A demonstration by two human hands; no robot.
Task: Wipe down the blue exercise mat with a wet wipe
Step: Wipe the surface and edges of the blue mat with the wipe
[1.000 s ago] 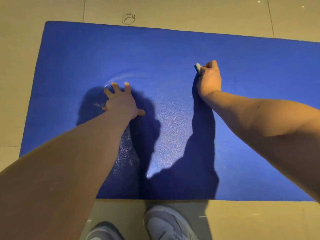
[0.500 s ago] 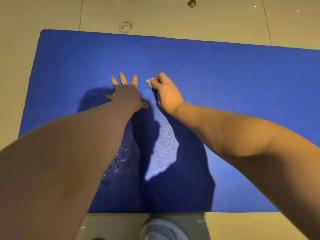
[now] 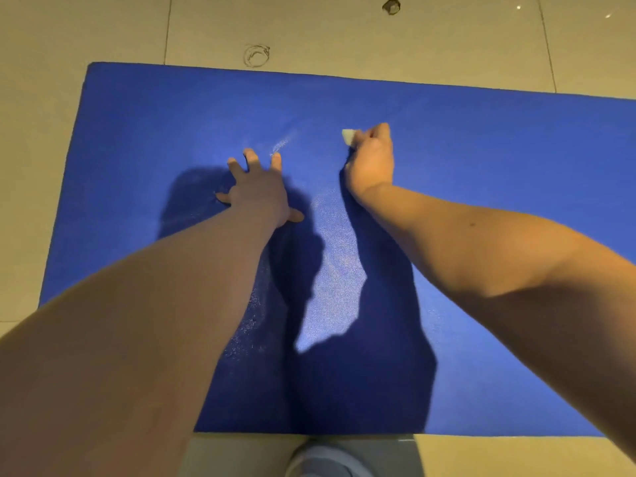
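Note:
The blue exercise mat (image 3: pixel 499 160) lies flat on a tiled floor and fills most of the view. My left hand (image 3: pixel 260 191) presses on the mat left of centre, palm down with its fingers spread. My right hand (image 3: pixel 371 160) is to its right, fingers curled round a small bunched white wet wipe (image 3: pixel 348 136), whose corner sticks out at the fingertips and touches the mat. A faint wet streak (image 3: pixel 282 146) glistens between the two hands.
Beige floor tiles (image 3: pixel 344 32) surround the mat, with a ring mark (image 3: pixel 256 56) and a small dark fitting (image 3: pixel 391 6) beyond the far edge. The toe of a pale shoe (image 3: pixel 323 459) stands at the near edge. Arm shadows fall across the mat's middle.
My right hand with the wipe swept left until it was next to my left hand, then moved back to the right. My left hand stayed planted on the mat.

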